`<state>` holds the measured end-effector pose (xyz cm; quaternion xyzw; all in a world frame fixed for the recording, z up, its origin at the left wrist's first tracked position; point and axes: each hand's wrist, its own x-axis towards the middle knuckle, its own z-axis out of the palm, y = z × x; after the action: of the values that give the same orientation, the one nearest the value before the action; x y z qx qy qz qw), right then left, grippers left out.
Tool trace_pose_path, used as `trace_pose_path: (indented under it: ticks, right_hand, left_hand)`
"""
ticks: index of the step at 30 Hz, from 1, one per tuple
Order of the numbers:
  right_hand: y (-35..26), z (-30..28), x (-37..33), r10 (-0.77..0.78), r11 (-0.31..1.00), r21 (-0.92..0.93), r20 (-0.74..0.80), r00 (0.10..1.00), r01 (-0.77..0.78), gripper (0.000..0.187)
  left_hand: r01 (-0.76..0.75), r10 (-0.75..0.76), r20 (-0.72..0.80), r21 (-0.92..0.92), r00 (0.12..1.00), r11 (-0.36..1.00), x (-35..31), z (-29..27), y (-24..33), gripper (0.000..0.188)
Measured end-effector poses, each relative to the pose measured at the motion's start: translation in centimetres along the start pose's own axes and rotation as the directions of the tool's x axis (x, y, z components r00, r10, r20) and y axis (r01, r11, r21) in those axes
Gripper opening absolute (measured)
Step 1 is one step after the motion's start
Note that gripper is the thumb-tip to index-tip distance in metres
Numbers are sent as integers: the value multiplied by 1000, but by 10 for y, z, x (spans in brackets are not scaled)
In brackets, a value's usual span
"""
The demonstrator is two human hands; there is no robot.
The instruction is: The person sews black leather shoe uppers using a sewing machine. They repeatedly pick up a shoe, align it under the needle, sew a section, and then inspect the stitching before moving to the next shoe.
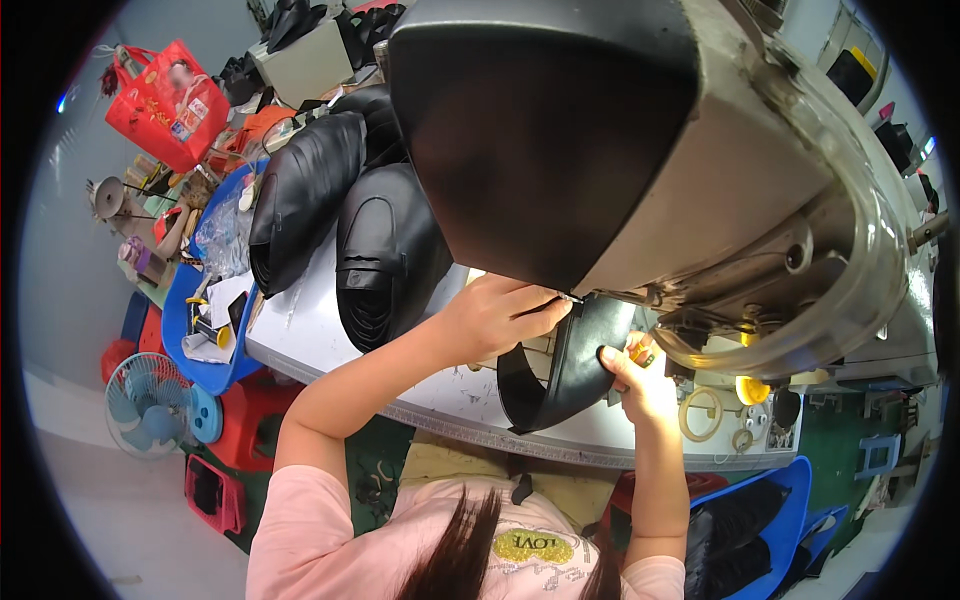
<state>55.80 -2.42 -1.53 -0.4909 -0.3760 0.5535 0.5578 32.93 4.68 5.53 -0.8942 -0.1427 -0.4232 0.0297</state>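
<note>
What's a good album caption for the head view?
Right hand holds a curved black piece, left hand at its edge, by a machine.

Shoe workshop, sewing machine point(545, 140), stacked uppers point(385, 230)

red bag point(168, 108), pale-blue fan point(148, 404)

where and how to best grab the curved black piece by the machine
Probably by the right edge of the black piece, from the person's right, thumb on its smooth face: that edge faces outward, and the right hand has its thumb there. The far end looks crowded by the left hand and machine head.
</note>
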Motion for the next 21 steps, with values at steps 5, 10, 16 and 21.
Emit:
trace_pose_path:
  ticks: [5, 10, 16, 21]
  right_hand:
    - [-9, 6, 1, 63, 998, -8, 7, 998, -63, 29]
    - [0, 6, -1, -37, 999, -18, -58, 998, 36, 29]
    - [-27, 24, -7, -34, 993, -116, -60, 998, 27, 29]
    - [-17, 7, -1, -303, 859, -456, -91, 949, 231, 13]
  left_hand:
    - [-17, 17, -17, 19, 1000, 1000, 1, 1, -3, 19]
    - [42, -42, 5, -30, 999, 999, -1, 2, 0, 21]
    - [109, -117, -99, -82, 988, 991, -12, 17, -3, 18]
    - [142, -149, -107, -71, 983, 987, -7, 24, -11, 13]
